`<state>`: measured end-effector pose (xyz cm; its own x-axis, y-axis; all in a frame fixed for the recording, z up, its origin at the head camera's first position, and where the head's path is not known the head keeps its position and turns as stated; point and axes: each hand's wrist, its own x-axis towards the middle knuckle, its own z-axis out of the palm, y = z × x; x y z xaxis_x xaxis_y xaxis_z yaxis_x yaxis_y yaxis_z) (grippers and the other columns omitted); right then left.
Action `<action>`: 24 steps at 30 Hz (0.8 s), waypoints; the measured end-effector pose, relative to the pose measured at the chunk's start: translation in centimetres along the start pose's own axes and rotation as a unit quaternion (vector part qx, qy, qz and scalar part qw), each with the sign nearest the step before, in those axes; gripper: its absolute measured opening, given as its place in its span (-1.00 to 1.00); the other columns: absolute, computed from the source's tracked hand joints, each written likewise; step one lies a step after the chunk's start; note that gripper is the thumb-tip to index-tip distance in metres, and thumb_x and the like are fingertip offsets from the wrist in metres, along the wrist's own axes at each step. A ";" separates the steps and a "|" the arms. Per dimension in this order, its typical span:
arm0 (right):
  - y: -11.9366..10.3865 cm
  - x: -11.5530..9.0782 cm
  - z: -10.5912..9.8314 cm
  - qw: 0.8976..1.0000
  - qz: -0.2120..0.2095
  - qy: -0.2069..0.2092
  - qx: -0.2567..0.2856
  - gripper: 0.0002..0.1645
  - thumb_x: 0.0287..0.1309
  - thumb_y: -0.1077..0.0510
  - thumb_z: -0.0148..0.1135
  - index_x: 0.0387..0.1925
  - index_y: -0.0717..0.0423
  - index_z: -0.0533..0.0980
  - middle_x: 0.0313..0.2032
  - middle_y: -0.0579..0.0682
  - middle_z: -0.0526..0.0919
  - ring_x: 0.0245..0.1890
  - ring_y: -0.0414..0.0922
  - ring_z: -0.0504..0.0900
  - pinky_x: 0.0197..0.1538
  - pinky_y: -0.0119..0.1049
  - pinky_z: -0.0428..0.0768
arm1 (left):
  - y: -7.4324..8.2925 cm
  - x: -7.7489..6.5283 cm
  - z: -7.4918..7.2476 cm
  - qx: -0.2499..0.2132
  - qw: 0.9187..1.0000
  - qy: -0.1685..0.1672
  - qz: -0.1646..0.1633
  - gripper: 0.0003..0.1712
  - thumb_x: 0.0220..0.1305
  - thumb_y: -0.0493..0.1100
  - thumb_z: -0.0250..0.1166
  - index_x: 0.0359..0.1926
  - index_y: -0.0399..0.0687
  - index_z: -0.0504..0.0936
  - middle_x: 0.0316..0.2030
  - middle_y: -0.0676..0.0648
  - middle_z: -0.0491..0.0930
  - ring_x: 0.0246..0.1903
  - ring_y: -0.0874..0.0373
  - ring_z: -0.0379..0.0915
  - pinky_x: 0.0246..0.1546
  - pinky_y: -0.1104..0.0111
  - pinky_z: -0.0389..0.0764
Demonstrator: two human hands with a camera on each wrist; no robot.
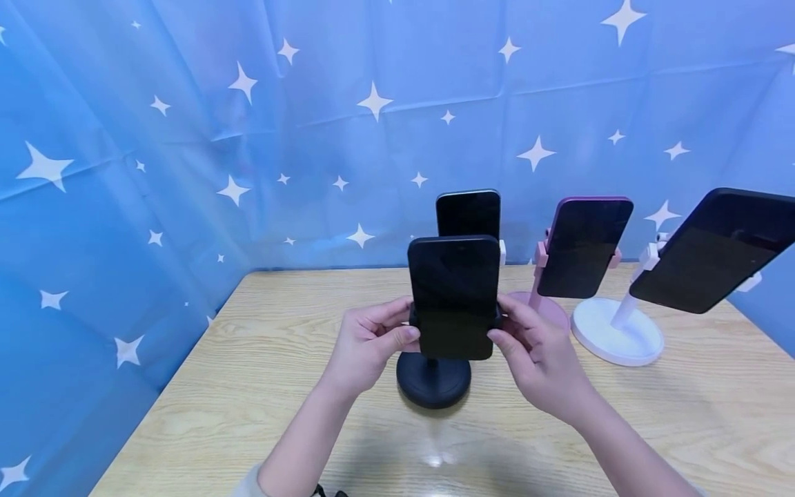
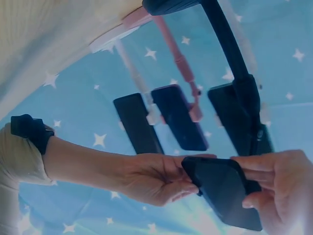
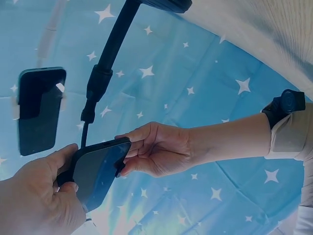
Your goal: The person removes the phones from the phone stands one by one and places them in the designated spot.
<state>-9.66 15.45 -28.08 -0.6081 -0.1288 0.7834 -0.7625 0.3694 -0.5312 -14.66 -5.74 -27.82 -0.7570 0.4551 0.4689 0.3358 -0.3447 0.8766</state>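
A black smartphone stands upright, screen toward me, in the clamp of a black phone stand with a round base. My left hand pinches the clamp at the phone's left side, thumb in front and fingers behind. On the other side my right hand pinches the clamp's right end, its thumb at the phone's edge. The left wrist view shows the stand's dark pole leading to the clamp. In the right wrist view the phone lies between both hands.
Behind stands another phone in a white clamp. To the right are a purple-edged phone on a pink stand and a large black phone on a white stand. A blue star-patterned curtain hangs behind the wooden table.
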 end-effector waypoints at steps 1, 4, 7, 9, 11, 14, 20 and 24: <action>0.0 -0.2 -0.3 1.000 0.000 0.001 -0.007 -0.58 0.11 0.42 0.11 0.03 0.51 0.37 -0.11 -0.26 0.53 -0.37 -0.39 0.48 -0.39 -0.64 0.46 | -0.1 0.1 0.2 -0.002 1.000 -0.003 0.000 -0.52 0.11 -0.47 0.19 0.04 -0.69 0.32 -0.09 -0.42 0.52 -0.28 0.25 0.60 -0.34 0.28 0.63; -0.2 -0.6 -1.0 1.000 0.001 0.002 -0.028 -0.58 0.12 0.38 0.13 0.02 0.51 0.38 -0.14 -0.36 0.48 -0.45 -0.36 0.45 -0.49 -0.59 0.41 | -0.4 0.2 0.9 -0.016 1.000 -0.010 -0.002 -0.51 0.11 -0.46 0.21 0.04 -0.70 0.31 -0.08 -0.54 0.45 -0.27 0.25 0.60 -0.34 0.26 0.63; -0.4 -1.0 -1.7 0.999 0.008 0.003 -0.041 -0.57 0.12 0.36 0.14 0.02 0.51 0.38 -0.08 -0.37 0.47 -0.44 -0.38 0.46 -0.45 -0.65 0.43 | -0.7 0.3 1.6 -0.027 0.999 -0.016 -0.007 -0.50 0.10 -0.49 0.19 0.05 -0.71 0.30 -0.08 -0.62 0.38 -0.27 0.26 0.59 -0.33 0.21 0.62; -0.3 -1.3 -2.1 0.999 0.005 0.005 -0.032 -0.58 0.12 0.36 0.13 0.02 0.52 0.38 -0.03 -0.32 0.48 -0.39 -0.38 0.50 -0.36 -0.68 0.46 | -0.8 0.4 2.1 -0.031 0.999 -0.021 -0.011 -0.51 0.09 -0.51 0.17 0.05 -0.71 0.29 -0.09 -0.64 0.37 -0.27 0.27 0.59 -0.33 0.18 0.62; -0.2 -1.6 -2.5 1.000 -0.001 0.008 -0.023 -0.57 0.13 0.34 0.14 0.04 0.45 0.40 -0.02 -0.29 0.50 -0.38 -0.38 0.50 -0.36 -0.68 0.46 | -1.0 0.5 2.6 -0.032 0.999 -0.027 -0.015 -0.51 0.10 -0.52 0.16 0.06 -0.70 0.29 -0.09 -0.64 0.37 -0.27 0.28 0.59 -0.32 0.16 0.61; 0.1 -2.1 -3.0 1.000 -0.012 0.016 -0.006 -0.55 0.15 0.30 0.13 0.11 0.26 0.41 -0.11 -0.25 0.55 -0.46 -0.37 0.47 -0.50 -0.63 0.39 | -1.3 0.6 3.2 -0.031 0.999 -0.034 -0.023 -0.53 0.10 -0.56 0.13 0.06 -0.70 0.30 -0.09 -0.63 0.38 -0.29 0.30 0.59 -0.31 0.16 0.61; 0.4 -3.0 -3.6 1.000 -0.013 0.025 0.002 -0.54 0.15 0.26 0.14 0.13 0.09 0.40 -0.25 -0.26 0.57 -0.58 -0.36 0.40 -0.64 -0.50 0.27 | -1.5 0.4 3.9 -0.026 0.998 -0.033 -0.049 -0.56 0.06 -0.60 0.12 0.03 -0.68 0.35 -0.11 -0.60 0.41 -0.31 0.31 0.58 -0.32 0.17 0.61; 0.5 -3.6 -3.9 1.000 -0.009 0.027 0.011 -0.54 0.16 0.27 0.13 0.12 0.05 0.40 -0.19 -0.28 0.59 -0.52 -0.37 0.44 -0.64 -0.51 0.29 | -1.6 0.3 4.3 -0.018 0.997 -0.033 -0.062 -0.57 0.06 -0.60 0.13 0.02 -0.66 0.38 -0.12 -0.59 0.43 -0.33 0.32 0.58 -0.32 0.17 0.61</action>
<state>-7.04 19.70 -29.89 -0.5817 -0.0847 0.8090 -0.7785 0.3465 -0.5234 -13.02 -1.55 -28.64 -0.7527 0.5481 0.3648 0.2216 -0.3108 0.9243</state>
